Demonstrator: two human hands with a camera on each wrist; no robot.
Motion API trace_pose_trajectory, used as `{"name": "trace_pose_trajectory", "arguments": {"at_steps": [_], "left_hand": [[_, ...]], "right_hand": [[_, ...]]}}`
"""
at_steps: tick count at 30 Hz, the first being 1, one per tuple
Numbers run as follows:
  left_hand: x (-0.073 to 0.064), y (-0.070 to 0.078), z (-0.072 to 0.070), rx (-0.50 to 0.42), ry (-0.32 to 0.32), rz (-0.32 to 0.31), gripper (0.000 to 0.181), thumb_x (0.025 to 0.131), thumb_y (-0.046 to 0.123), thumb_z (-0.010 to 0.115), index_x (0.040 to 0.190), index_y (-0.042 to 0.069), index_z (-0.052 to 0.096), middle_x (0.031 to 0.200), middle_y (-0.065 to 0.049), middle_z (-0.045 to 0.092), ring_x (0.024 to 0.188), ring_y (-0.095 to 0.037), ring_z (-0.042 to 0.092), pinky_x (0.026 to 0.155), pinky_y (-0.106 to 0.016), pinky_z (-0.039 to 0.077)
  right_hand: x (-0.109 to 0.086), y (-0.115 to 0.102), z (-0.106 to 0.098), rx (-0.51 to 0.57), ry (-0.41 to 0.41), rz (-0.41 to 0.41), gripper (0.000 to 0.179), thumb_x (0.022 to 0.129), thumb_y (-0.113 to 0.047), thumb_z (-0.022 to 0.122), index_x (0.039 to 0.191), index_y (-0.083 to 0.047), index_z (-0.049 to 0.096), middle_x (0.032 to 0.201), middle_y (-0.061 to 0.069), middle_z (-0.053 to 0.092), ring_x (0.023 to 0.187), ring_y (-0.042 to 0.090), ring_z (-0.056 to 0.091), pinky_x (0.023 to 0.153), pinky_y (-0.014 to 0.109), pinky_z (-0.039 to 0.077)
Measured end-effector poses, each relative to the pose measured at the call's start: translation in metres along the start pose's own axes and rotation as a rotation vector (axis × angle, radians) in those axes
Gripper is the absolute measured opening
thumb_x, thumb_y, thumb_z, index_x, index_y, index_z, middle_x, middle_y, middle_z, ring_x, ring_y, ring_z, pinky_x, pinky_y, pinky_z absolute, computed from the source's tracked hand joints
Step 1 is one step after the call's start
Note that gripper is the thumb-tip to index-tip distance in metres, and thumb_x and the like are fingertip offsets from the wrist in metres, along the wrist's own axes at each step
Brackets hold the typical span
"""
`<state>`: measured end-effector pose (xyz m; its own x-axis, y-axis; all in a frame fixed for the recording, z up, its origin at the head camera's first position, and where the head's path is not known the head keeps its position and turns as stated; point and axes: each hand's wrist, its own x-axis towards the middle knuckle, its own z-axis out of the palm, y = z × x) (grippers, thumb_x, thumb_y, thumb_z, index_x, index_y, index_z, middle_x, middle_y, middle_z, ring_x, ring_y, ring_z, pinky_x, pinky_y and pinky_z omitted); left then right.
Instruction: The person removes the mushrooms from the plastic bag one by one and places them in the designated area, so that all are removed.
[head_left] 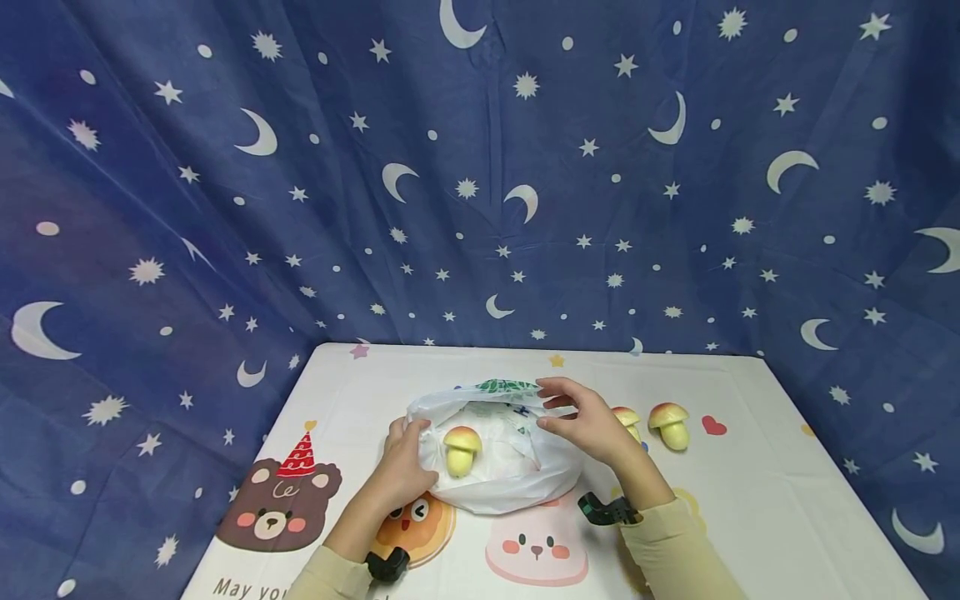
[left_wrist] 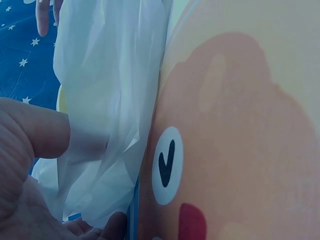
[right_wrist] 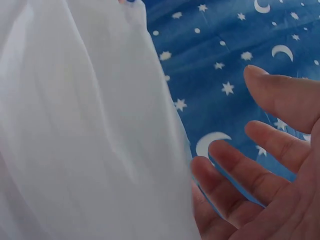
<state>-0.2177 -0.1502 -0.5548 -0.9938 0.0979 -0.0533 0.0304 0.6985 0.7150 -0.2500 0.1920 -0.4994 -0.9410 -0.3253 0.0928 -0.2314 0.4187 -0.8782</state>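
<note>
A white plastic bag (head_left: 517,493) with green print lies on the table, its mouth spread wide. Inside the opening sits a toy mushroom (head_left: 461,450) with a red-yellow cap and pale stem. At the bag's left rim, my left hand (head_left: 405,468) holds the plastic, the thumb (left_wrist: 50,131) partly behind the translucent film and the fingers below. My right hand (head_left: 588,421) is by the right rim, fingers spread and loosely bent. In the right wrist view, its fingertips (right_wrist: 202,170) are close beside the bag wall; whether they touch is hard to tell.
Two more toy mushrooms lie right of the bag: one (head_left: 670,425) in full view, the other (head_left: 627,419) partly hidden behind my right hand. The white tablecloth (head_left: 360,392) has printed cartoon animals. A blue star-and-moon curtain (head_left: 480,208) hangs behind the table.
</note>
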Motion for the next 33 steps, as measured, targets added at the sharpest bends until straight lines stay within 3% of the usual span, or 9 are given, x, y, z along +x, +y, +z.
{"name": "trace_pose_trajectory", "arguments": {"at_steps": [5,19,33], "left_hand": [[0.001,0.000,0.001,0.002,0.008,0.003,0.087,0.072,0.003,0.081,0.153,0.002,0.048,0.164,-0.027,0.029,0.151,-0.048,0.037,0.119,-0.065,0.042],[0.001,-0.002,0.001,-0.002,0.015,0.020,0.084,0.073,0.003,0.081,0.151,0.002,0.050,0.162,-0.027,0.030,0.149,-0.046,0.039,0.117,-0.062,0.043],[0.000,-0.002,0.002,-0.009,0.004,0.003,0.085,0.074,0.004,0.082,0.152,0.003,0.049,0.165,-0.027,0.027,0.148,-0.046,0.040,0.117,-0.063,0.043]], "right_hand": [[0.004,-0.005,0.018,-0.015,-0.002,0.019,0.065,0.095,-0.017,0.082,0.154,-0.011,0.056,0.147,0.019,0.064,0.130,0.039,0.066,0.102,0.048,0.059],[0.003,-0.015,0.069,-0.010,0.037,0.007,0.064,0.089,-0.014,0.086,0.147,-0.013,0.062,0.140,0.019,0.069,0.121,0.034,0.072,0.087,0.036,0.061],[0.006,-0.014,0.101,0.028,0.076,0.051,0.066,0.089,-0.019,0.085,0.149,-0.012,0.060,0.144,0.019,0.066,0.123,0.035,0.070,0.092,0.043,0.061]]}}
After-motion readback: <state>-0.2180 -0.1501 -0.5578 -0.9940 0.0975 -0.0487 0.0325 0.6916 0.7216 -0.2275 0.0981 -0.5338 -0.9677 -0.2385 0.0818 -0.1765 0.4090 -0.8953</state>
